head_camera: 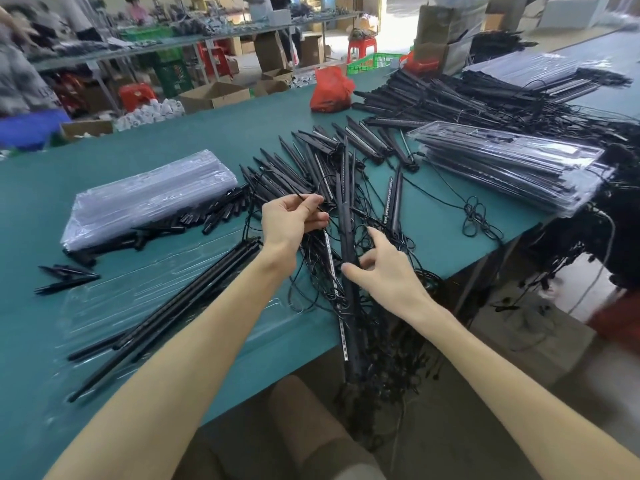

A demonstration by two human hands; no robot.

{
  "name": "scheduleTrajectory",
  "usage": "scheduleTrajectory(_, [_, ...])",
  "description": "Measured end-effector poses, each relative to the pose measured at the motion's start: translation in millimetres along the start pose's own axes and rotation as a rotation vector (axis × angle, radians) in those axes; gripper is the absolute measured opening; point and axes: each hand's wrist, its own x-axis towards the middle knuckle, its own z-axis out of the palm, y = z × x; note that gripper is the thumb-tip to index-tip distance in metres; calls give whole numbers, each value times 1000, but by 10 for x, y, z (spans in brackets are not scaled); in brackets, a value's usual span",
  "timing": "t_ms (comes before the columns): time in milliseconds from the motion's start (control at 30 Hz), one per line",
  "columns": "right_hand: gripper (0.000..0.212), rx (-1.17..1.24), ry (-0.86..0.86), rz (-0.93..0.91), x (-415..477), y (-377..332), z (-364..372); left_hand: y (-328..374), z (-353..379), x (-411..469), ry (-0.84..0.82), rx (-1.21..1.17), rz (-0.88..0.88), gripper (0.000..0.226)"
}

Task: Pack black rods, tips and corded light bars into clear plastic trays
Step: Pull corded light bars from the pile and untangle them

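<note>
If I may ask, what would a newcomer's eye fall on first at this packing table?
The sprawl of black corded light bars across the middle of the green table, where the left hand pinches a cord and the right hand touches a long bar. Then the stack of clear trays at left and the filled trays at right.

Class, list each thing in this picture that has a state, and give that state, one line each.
Left hand: pinches a black cord.
Right hand: open, beside the bundled light bars.
Left tray stack: empty.
Right tray stack: filled.
Front tray: holds rods.
</note>
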Motion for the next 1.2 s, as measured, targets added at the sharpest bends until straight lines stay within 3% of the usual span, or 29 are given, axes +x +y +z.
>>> scheduleTrajectory(133, [79, 54, 73, -39, 83, -35, 6, 23, -37, 10, 24, -26, 25, 14])
scheduleTrajectory(300, [58, -112, 149, -109, 204, -58, 15, 83, -89, 12, 56, -29, 60, 9])
scheduleTrajectory(500, [31, -74, 104, -69, 218, -8, 61, 153, -76, -4, 63, -75, 84, 8])
scheduleTrajectory(700, [37, 174, 111, -46, 144, 34, 74, 246, -6, 4, -5, -44, 111, 9])
scheduleTrajectory(933, [22, 208, 79, -10, 163, 38, 69, 288, 123, 10, -18, -71, 111, 9])
scheduleTrajectory(1033, [7, 245, 48, -16, 173, 35, 53, 276, 121, 26, 2, -84, 99, 10])
scheduleTrajectory(1200, [8, 631, -29, 136, 144, 24, 84, 210, 70, 1, -80, 23, 114, 14])
